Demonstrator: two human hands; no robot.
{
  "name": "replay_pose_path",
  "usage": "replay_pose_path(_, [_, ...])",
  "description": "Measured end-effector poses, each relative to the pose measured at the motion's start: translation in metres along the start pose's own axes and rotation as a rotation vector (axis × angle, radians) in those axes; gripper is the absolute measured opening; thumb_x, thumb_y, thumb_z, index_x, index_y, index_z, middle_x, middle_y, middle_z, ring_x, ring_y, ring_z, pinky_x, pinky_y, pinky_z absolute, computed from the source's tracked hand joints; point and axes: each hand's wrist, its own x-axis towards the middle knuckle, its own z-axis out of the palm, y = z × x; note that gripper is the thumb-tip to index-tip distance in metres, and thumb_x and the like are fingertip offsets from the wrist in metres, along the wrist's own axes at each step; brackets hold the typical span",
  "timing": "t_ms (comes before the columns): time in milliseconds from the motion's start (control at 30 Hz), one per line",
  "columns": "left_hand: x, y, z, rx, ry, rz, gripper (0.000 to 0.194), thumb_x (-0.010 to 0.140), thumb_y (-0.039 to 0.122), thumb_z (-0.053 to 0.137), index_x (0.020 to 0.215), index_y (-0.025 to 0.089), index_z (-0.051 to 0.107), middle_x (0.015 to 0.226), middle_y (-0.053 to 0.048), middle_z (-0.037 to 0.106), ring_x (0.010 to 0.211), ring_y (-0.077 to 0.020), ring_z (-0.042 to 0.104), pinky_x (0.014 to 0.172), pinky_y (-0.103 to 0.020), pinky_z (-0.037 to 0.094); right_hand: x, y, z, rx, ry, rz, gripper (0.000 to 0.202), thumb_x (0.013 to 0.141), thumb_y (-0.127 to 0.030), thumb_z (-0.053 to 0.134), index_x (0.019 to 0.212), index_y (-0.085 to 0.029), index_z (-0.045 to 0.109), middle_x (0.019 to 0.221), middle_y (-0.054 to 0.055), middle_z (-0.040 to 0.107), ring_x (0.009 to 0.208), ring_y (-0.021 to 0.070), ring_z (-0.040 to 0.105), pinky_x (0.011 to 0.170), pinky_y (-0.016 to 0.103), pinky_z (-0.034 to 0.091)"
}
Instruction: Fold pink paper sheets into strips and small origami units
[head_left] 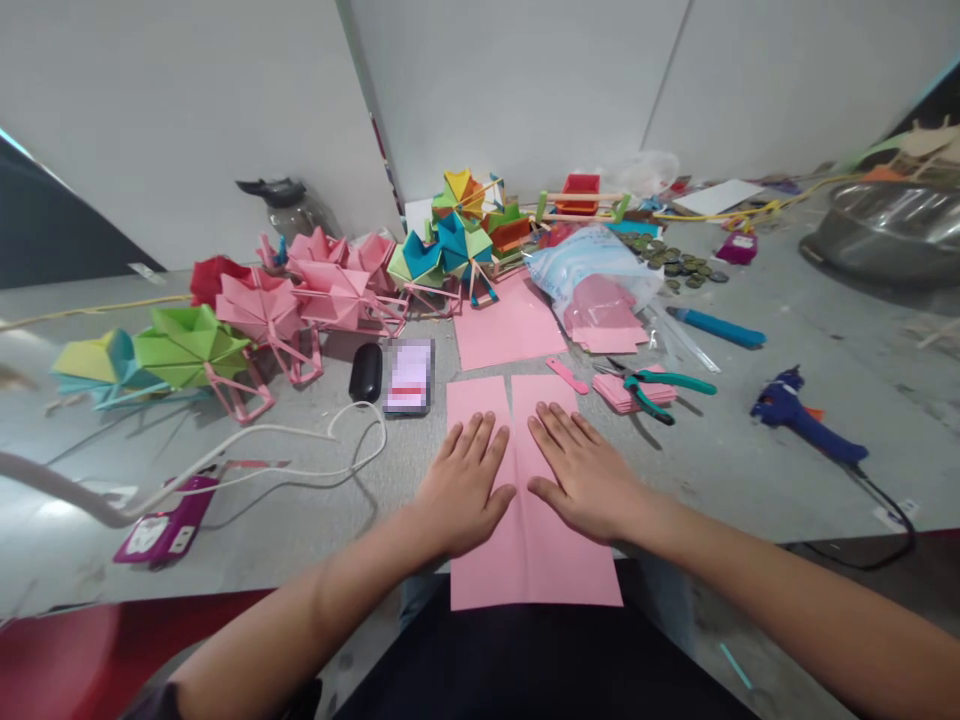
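Observation:
A pink sheet of paper (536, 575) lies in front of me, its near edge hanging past the table's front edge. A slit splits its far half down the middle, and a crease runs on toward me. My left hand (466, 485) is laid flat on the left half, fingers stretched out. On the right half rests my right hand (577, 465), also flat with its fingers apart. Neither hand grips anything. Just beyond the right half lies a small pink cutter (567, 376). Green-handled pliers (660, 392) sit on a stack of folded pink paper (619, 393) to the right.
Folded paper umbrella shapes (259, 305) crowd the back left. Another pink sheet (506, 325) and a plastic bag (592, 265) lie ahead. A blue glue gun (806, 420) is at right, a phone (409, 375) and black case (366, 373) at left. A white cable (300, 430) loops nearby.

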Motion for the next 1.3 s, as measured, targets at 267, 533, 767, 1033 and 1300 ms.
replay_pose_path(267, [0.003,-0.002,-0.001,-0.012,-0.001,-0.003,0.075,0.111,0.051,0.043,0.173,0.011,0.031,0.181,-0.021,0.027,0.17,-0.0361,0.022,0.137,-0.056,0.021,0.0,0.009,0.002,-0.016,0.001,-0.002,0.086,0.109,-0.064,0.044,0.177,-0.014,0.025,0.182,0.02,0.023,0.169,0.0373,0.023,0.136,0.062,0.026])
replay_pose_path(533, [-0.021,0.009,-0.019,-0.024,0.038,0.093,0.065,0.114,0.051,0.038,0.168,0.015,0.042,0.18,-0.017,0.034,0.17,-0.0334,0.024,0.138,-0.052,0.023,-0.019,-0.003,-0.024,0.038,0.04,-0.06,0.078,0.113,-0.062,0.039,0.173,-0.012,0.037,0.179,0.021,0.032,0.169,0.0368,0.026,0.134,0.062,0.031])
replay_pose_path(767, [-0.044,0.02,0.012,-0.016,0.044,0.075,0.079,0.111,0.064,0.041,0.175,0.02,0.029,0.182,-0.016,0.027,0.17,-0.0362,0.023,0.137,-0.057,0.022,-0.044,-0.01,-0.006,0.009,-0.041,-0.046,0.086,0.11,-0.063,0.047,0.177,-0.013,0.025,0.181,0.02,0.022,0.17,0.037,0.021,0.135,0.062,0.029])
replay_pose_path(1033, [-0.043,0.023,0.011,-0.027,0.041,0.046,0.079,0.111,0.064,0.04,0.175,0.019,0.029,0.182,-0.015,0.029,0.169,-0.0358,0.026,0.137,-0.057,0.022,-0.045,-0.007,-0.003,-0.029,-0.018,-0.025,0.087,0.11,-0.061,0.046,0.178,-0.014,0.019,0.183,0.019,0.02,0.17,0.036,0.02,0.136,0.061,0.027])
replay_pose_path(1300, [-0.036,0.018,0.003,-0.022,-0.015,0.065,0.078,0.111,0.061,0.046,0.174,0.018,0.031,0.183,-0.017,0.025,0.17,-0.0387,0.023,0.136,-0.061,0.025,-0.041,0.001,-0.012,-0.02,-0.049,-0.022,0.085,0.109,-0.063,0.047,0.173,-0.009,0.034,0.18,0.022,0.026,0.169,0.0374,0.024,0.136,0.061,0.028])
